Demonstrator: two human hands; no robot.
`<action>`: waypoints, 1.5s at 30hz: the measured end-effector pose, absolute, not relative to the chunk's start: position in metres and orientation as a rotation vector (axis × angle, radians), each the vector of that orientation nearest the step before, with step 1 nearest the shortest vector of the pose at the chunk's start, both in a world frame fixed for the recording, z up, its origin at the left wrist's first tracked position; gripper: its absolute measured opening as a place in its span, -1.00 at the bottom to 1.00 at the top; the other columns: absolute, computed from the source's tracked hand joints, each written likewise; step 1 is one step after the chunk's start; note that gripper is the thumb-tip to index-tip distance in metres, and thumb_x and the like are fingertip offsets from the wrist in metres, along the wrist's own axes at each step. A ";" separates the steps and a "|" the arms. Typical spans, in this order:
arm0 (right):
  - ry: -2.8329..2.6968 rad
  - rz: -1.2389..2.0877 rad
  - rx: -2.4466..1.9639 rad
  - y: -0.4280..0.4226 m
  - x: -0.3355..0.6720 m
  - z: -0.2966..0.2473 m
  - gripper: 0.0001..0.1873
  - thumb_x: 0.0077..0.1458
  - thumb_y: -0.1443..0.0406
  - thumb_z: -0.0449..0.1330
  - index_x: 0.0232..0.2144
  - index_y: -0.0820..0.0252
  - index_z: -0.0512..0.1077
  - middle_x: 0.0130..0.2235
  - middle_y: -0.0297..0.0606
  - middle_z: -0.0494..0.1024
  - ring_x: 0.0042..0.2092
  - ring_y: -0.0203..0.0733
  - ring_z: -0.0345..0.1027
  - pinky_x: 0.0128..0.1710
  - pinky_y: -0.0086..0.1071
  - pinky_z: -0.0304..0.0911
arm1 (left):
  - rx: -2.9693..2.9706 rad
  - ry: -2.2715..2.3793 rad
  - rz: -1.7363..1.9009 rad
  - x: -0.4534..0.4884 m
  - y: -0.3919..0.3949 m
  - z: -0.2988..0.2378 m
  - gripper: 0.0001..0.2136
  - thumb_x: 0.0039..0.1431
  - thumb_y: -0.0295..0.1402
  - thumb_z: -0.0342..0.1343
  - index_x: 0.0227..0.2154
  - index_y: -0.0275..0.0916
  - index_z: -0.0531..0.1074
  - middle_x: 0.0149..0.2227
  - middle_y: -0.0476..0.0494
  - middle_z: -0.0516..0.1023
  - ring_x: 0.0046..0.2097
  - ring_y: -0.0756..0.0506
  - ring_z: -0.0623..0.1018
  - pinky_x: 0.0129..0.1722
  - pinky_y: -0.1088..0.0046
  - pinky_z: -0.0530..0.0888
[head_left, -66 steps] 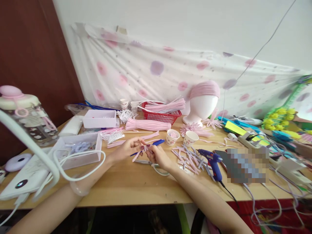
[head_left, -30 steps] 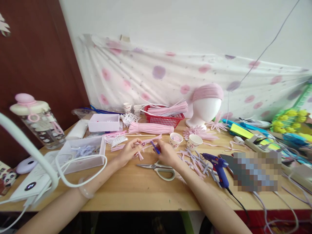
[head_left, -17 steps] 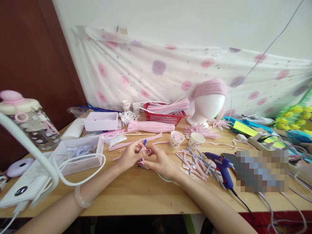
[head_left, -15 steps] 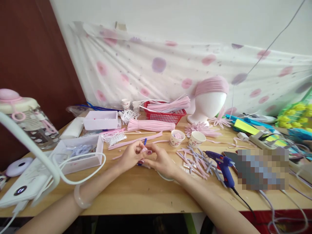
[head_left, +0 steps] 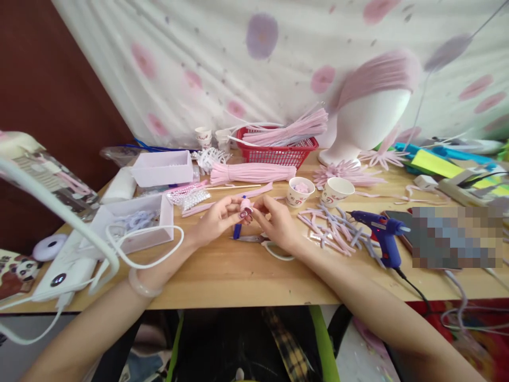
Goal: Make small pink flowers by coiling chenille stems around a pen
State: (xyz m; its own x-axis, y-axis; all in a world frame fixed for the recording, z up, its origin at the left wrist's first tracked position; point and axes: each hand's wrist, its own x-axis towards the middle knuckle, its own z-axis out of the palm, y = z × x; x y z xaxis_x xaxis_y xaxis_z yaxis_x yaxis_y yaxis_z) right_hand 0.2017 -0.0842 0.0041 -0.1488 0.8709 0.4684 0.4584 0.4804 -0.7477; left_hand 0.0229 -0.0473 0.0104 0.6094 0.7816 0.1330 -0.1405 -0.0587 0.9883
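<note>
My left hand [head_left: 217, 218] and my right hand [head_left: 278, 222] meet above the wooden table [head_left: 222, 276]. Between their fingertips sits a pink pipe cleaner [head_left: 245, 203] wound round a blue pen [head_left: 237, 229], which hangs down from my left fingers. Both hands pinch this piece. Scissors [head_left: 265, 245] with pale handles lie on the table just under my right hand. A translucent bangle [head_left: 143, 286] circles my left wrist.
A blue glue gun [head_left: 380, 233] lies right of cut pink strips [head_left: 332, 231]. Two paper cups [head_left: 318, 191], a red basket [head_left: 278, 154] of pink stems, a foam head [head_left: 368, 124], white trays [head_left: 135, 223], a white lamp arm [head_left: 59, 212] and cables surround the hands.
The view has dipped and come closer. My hands have lifted slightly and the pink strip now sits wound near the top of the blue pen, which points downward.
</note>
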 end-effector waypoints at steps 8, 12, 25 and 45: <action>-1.883 0.456 -1.171 -0.087 0.201 0.001 -0.84 0.25 0.33 -0.04 -0.28 0.13 0.35 -0.41 -0.29 0.45 -0.39 -0.23 0.29 -0.35 -0.39 0.13 | 1.562 0.802 0.898 0.026 -0.045 0.006 -0.72 0.04 -0.22 0.22 -0.26 -0.31 0.43 -0.46 -0.03 0.53 -0.52 0.02 0.50 -0.49 0.50 0.48; -1.902 0.432 -1.283 -0.090 0.199 -0.005 -0.83 0.26 0.33 -0.06 -0.28 0.13 0.34 -0.43 -0.28 0.46 -0.43 -0.22 0.31 -0.41 -0.40 0.09 | 1.607 0.916 0.905 0.027 -0.048 0.005 -0.76 0.05 -0.27 0.18 -0.27 -0.33 0.49 -0.49 -0.04 0.53 -0.56 0.01 0.49 -0.56 0.52 0.49; -2.058 0.148 -1.335 -0.094 0.197 -0.005 -0.81 0.26 0.34 -0.04 -0.33 0.21 0.36 -0.47 -0.24 0.48 -0.45 -0.22 0.31 -0.45 -0.42 0.03 | 1.529 0.985 0.912 0.030 -0.052 0.008 -0.81 -0.08 -0.33 0.22 -0.39 -0.33 0.51 -0.43 -0.10 0.61 -0.42 -0.04 0.59 -0.37 0.47 0.56; -1.201 1.529 -0.955 -0.080 0.194 -0.001 -0.63 -0.01 0.01 0.24 -0.35 0.14 0.29 -0.64 -0.49 0.36 -0.64 -0.37 0.15 -0.62 -0.49 0.07 | 1.430 0.632 0.765 0.022 -0.041 0.002 -0.74 -0.11 -0.22 0.29 -0.47 -0.36 0.50 -0.55 -0.08 0.53 -0.54 0.02 0.47 -0.49 0.51 0.44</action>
State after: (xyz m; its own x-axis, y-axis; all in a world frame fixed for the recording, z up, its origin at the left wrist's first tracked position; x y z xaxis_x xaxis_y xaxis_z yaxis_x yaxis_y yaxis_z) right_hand 0.1940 -0.0801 -0.0011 -0.2571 0.9660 -0.0264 -0.2032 -0.0807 -0.9758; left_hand 0.0215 -0.0410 0.0022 0.6200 0.7820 0.0642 -0.0841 -0.0151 0.9963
